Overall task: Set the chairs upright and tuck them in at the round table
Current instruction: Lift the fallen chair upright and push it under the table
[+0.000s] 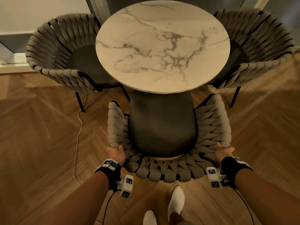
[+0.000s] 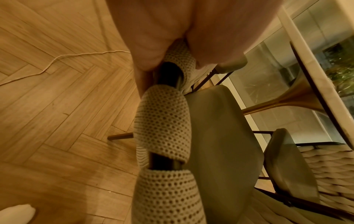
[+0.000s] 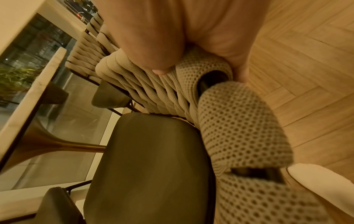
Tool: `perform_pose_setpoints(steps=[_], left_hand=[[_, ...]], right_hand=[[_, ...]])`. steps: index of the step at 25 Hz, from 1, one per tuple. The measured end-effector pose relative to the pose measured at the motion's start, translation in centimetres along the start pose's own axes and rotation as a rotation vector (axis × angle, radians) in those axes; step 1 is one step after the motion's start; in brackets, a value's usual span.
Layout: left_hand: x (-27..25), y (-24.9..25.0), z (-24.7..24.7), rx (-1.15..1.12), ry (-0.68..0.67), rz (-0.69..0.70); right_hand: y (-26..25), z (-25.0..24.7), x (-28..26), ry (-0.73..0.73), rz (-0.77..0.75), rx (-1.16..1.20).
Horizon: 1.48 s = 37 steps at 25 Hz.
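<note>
A round marble table (image 1: 162, 46) stands in the middle. Three woven grey chairs stand upright around it. The near chair (image 1: 162, 127) has its dark seat partly under the tabletop. My left hand (image 1: 116, 153) grips the left end of its woven back rim (image 2: 162, 121), thumb inside. My right hand (image 1: 223, 151) grips the right end of the rim (image 3: 239, 121) the same way. The left chair (image 1: 65, 51) and the right chair (image 1: 259, 46) sit tucked against the table.
Herringbone wood floor (image 1: 40, 143) lies all around. A thin white cable (image 1: 79, 135) runs across the floor left of the near chair. My feet in white socks (image 1: 176, 202) stand just behind the chair. A window and wall are behind the table.
</note>
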<state>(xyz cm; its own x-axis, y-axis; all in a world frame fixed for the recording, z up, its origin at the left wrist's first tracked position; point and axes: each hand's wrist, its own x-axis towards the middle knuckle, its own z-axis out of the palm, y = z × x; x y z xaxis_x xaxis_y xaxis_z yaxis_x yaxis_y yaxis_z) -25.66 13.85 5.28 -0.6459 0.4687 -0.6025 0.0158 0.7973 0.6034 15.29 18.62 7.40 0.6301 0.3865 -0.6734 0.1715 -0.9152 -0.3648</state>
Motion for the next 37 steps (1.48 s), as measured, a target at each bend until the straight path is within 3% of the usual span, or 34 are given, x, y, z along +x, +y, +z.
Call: perform_pose_setpoints(steps=[13, 20, 31, 37], left_hand=[[-1.3, 0.0, 0.8, 0.018, 0.008, -0.015], [-0.1, 1.0, 0.0, 0.054, 0.023, 0.039], [-0.9, 1.6, 0.7, 0.052, 0.043, 0.022], [-0.7, 1.0, 0.5, 0.119, 0.022, 0.078]], right_hand=[[0.7, -0.2, 3.1, -0.005, -0.003, -0.036], [0.0, 0.2, 0.8, -0.002, 0.007, 0.015], [0.1, 0.1, 2.1, -0.002, -0.052, 0.040], [0.2, 0.2, 2.2, 0.006, -0.061, 0.023]])
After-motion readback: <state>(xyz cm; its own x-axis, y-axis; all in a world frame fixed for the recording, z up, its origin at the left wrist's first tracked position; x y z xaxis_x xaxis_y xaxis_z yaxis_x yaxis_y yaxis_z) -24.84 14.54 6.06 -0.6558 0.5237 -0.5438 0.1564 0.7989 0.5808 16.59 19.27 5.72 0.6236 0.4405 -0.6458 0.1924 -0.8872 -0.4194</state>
